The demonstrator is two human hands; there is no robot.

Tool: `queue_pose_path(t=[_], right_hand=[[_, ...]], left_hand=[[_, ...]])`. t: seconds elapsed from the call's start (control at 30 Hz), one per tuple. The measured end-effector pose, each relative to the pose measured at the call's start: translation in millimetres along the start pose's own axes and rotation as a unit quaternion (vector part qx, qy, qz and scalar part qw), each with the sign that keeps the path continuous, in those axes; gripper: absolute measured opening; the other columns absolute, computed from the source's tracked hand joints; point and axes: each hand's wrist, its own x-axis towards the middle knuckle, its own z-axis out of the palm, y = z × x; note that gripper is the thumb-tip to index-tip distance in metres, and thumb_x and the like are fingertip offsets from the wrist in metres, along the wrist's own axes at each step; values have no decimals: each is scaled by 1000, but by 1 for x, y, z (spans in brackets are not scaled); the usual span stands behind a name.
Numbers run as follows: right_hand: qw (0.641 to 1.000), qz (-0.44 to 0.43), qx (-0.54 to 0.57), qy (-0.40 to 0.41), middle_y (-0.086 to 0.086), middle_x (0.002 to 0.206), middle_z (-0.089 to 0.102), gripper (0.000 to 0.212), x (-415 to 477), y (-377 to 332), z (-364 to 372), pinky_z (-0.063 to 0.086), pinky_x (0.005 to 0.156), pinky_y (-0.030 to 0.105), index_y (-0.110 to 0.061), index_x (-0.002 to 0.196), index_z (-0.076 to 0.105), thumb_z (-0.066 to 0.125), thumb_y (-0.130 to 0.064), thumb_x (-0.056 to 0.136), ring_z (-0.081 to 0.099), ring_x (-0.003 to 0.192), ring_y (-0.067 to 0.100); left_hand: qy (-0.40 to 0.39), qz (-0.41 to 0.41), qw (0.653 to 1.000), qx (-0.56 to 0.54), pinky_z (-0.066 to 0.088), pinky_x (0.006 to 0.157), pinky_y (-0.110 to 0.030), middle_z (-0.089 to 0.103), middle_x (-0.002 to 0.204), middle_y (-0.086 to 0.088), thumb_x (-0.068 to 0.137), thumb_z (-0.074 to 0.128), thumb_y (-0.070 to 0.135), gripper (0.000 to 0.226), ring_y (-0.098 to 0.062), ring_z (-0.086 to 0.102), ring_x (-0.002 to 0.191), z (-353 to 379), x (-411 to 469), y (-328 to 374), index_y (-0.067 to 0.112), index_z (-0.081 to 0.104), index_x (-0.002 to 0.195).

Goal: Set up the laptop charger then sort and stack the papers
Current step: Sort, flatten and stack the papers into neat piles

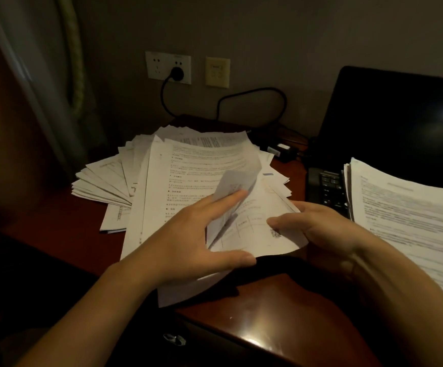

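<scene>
A loose, fanned heap of printed papers point(178, 165) covers the middle of the reddish wooden desk point(281, 308). My left hand point(186, 242) lies on the heap, its fingers lifting a curled sheet point(237, 181). My right hand point(318, 231) pinches the right edge of a sheet with a table printed on it point(254, 234), thumb on top. A neater stack of papers point(411, 215) rests on the open black laptop point(400, 123) at the right. The charger's plug point(176, 73) sits in the wall socket; its cable point(254, 91) loops down to the power brick point(284, 151).
A second wall plate point(217, 72) is mounted right of the socket. A curtain point(43, 75) hangs at the left. The desk's front edge point(254, 343) has a small metal drawer pull point(174, 339) below it. Part of the laptop's keyboard point(326, 186) shows between the two paper piles.
</scene>
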Motion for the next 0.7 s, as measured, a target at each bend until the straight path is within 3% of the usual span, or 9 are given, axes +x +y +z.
queue_pose_path(t=[0.17, 0.33, 0.43, 0.5, 0.6, 0.63, 0.7], right_hand=[[998, -25, -45, -22, 17, 103, 76, 30, 2, 3, 3, 63, 69, 34, -1, 116, 65, 67, 4, 86, 75, 91, 32], [986, -102, -128, 34, 3, 88, 79, 24, 2, 8, 12, 58, 59, 24, -11, 103, 70, 79, -12, 81, 77, 77, 20], [981, -129, -139, 44, -6, 79, 78, 19, 4, 11, 12, 54, 55, 17, -17, 98, 71, 80, -19, 81, 75, 71, 11], [982, -109, -152, 32, -6, 79, 77, 20, 3, 8, 8, 54, 56, 16, -15, 99, 71, 79, -20, 81, 74, 70, 7], [995, -51, -87, -25, 9, 103, 77, 33, 4, 5, 1, 63, 77, 32, -7, 114, 67, 73, 1, 82, 76, 94, 23], [996, -41, -70, -35, 12, 105, 77, 37, 4, 5, 0, 63, 78, 35, -5, 117, 65, 70, 6, 82, 75, 96, 28], [996, -43, -79, -26, 11, 102, 77, 39, 6, 7, 0, 63, 72, 32, -7, 116, 65, 69, 10, 81, 75, 92, 28]], left_hand=[[27, -41, 998, -47, 24, 108, -20, 18, 144, 45, 60, 73, 74, 103, 28, 14, 127, 6, -1, -7, 64, 18, 148], [49, -24, 998, -44, 15, 97, -2, 15, 139, 52, 66, 71, 69, 92, 41, 7, 117, 6, -1, -9, 66, 23, 144], [68, -22, 992, -106, 28, 112, -15, 21, 139, 53, 80, 69, 62, 75, 32, 18, 129, 6, -1, -13, 63, 30, 144], [85, -14, 984, -156, 42, 108, -23, 33, 140, 50, 93, 62, 48, 63, 18, 34, 134, 5, -2, -11, 57, 32, 147], [133, -6, 982, -132, 42, 86, -2, 44, 115, 60, 103, 46, 25, 61, 28, 50, 100, 5, -4, -5, 59, 19, 146], [142, -11, 982, -123, 44, 79, -5, 56, 101, 50, 105, 43, 23, 64, 20, 55, 84, 6, -4, -5, 64, 15, 145], [148, -12, 982, -120, 50, 72, -18, 65, 78, 27, 106, 39, 19, 70, 5, 43, 58, 7, -6, -6, 72, 11, 143]])
